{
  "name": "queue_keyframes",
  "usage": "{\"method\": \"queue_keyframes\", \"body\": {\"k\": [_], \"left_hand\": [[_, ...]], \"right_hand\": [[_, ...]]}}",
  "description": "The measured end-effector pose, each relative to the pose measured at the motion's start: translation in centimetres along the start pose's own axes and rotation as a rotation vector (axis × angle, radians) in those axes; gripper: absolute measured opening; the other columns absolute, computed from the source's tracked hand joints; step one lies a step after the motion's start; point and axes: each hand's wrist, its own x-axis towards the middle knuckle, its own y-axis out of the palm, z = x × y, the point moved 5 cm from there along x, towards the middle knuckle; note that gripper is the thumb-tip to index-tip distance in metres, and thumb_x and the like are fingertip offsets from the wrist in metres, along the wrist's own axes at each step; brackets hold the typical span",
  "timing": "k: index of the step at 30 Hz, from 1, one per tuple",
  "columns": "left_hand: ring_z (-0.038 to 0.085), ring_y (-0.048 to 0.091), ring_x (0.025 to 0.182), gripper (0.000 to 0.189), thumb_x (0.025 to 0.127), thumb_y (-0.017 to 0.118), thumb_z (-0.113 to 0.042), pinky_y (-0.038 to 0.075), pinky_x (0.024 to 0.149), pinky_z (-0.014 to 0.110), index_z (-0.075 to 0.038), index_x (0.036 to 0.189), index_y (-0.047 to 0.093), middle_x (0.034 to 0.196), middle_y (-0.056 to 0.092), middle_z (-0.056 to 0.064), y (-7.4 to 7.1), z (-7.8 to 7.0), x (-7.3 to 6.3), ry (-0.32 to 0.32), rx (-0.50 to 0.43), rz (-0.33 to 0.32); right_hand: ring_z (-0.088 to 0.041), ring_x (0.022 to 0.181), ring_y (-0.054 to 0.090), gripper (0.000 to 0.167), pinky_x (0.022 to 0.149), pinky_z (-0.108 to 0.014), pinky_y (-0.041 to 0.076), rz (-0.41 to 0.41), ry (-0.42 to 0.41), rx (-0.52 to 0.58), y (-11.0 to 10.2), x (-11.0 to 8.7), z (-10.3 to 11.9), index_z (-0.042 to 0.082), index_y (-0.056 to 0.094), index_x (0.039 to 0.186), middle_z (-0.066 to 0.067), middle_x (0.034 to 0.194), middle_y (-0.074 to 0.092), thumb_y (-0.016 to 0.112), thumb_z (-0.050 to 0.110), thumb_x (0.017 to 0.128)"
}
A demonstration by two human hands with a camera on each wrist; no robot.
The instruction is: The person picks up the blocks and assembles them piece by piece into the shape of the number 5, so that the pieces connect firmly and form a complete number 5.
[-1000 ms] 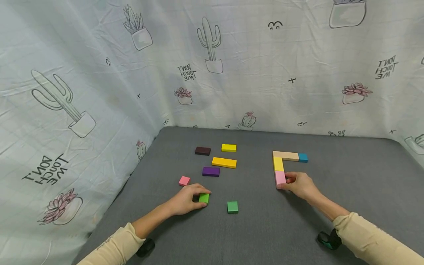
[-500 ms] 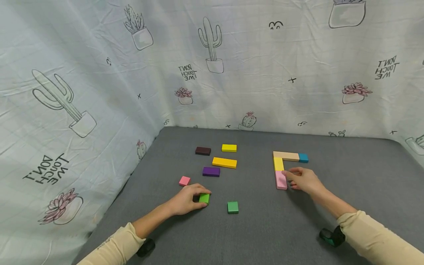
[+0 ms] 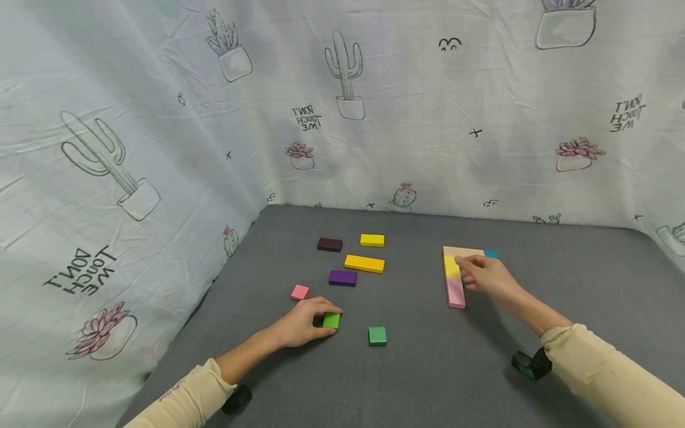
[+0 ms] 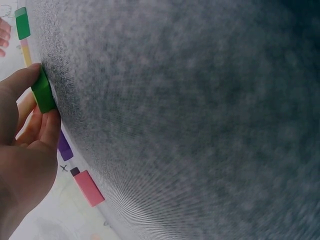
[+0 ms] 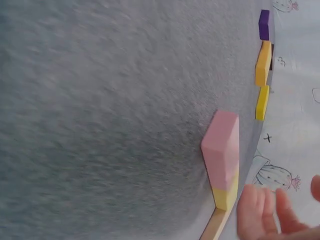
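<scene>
My left hand pinches a light green square block between thumb and fingers, low over the grey tabletop. The left wrist view also has this grip on the green block. My right hand hovers beside an L-shaped row of blocks, its fingers loosely bent and holding nothing. That row has a pink block nearest me, then a yellow block, a beige block across the far end, and a blue block partly behind the hand. In the right wrist view the fingers stand apart from the pink block.
A darker green square lies right of my left hand, and a coral block just beyond it. Farther back lie purple, orange-yellow, yellow and dark brown blocks. A cactus-print cloth hangs behind the table.
My right hand has let go of the pink block and moved away from me along the row, over by the yellow block. The left hand keeps its grip on the light green block.
</scene>
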Motion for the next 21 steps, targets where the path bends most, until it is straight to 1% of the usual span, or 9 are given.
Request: {"method": "queue_keyframes", "body": {"k": [4,8,12,16,21], "left_hand": [[0.013,0.054,0.096,0.037,0.087,0.072,-0.017,0.047,0.08,0.027,-0.005,0.121,0.064,0.112,0.061,0.002,-0.1,0.0,0.0,-0.004,0.003,-0.003],[0.012,0.054,0.097,0.037,0.087,0.072,-0.017,0.046,0.081,0.026,-0.006,0.122,0.064,0.113,0.061,0.002,-0.1,0.1,0.0,-0.012,0.005,-0.004],[0.012,0.054,0.096,0.037,0.087,0.072,-0.016,0.047,0.081,0.026,-0.006,0.121,0.065,0.112,0.061,0.002,0.0,0.1,0.0,-0.011,0.007,-0.007],[0.012,0.053,0.095,0.036,0.087,0.072,-0.016,0.047,0.08,0.026,-0.006,0.121,0.065,0.112,0.061,0.002,-0.1,0.0,0.1,-0.012,0.009,-0.01],[0.011,0.053,0.094,0.037,0.086,0.073,-0.016,0.046,0.08,0.025,-0.007,0.121,0.065,0.111,0.061,0.001,-0.2,-0.1,0.1,-0.037,0.004,-0.002]], "right_hand": [[-0.037,0.113,0.049,0.07,0.09,-0.037,0.047,0.042,-0.052,0.075,0.4,1.1,0.8,-0.011,0.036,0.138,-0.03,0.129,0.045,0.041,0.048,0.1],[-0.041,0.119,0.045,0.071,0.095,-0.042,0.043,0.08,-0.065,0.123,0.9,2.2,1.3,-0.01,0.036,0.139,-0.032,0.131,0.041,0.039,0.049,0.1],[-0.044,0.12,0.043,0.073,0.097,-0.046,0.04,0.1,-0.058,0.15,1.5,3.2,1.8,-0.011,0.034,0.14,-0.032,0.129,0.041,0.038,0.05,0.1],[-0.043,0.118,0.044,0.072,0.097,-0.046,0.04,0.11,-0.03,0.175,2.1,4.1,2.2,-0.01,0.034,0.14,-0.03,0.124,0.042,0.039,0.049,0.1],[-0.041,0.121,0.043,0.071,0.098,-0.044,0.04,0.127,-0.022,0.176,2.8,4.9,2.7,-0.008,0.033,0.142,-0.03,0.129,0.041,0.039,0.049,0.1]]}}
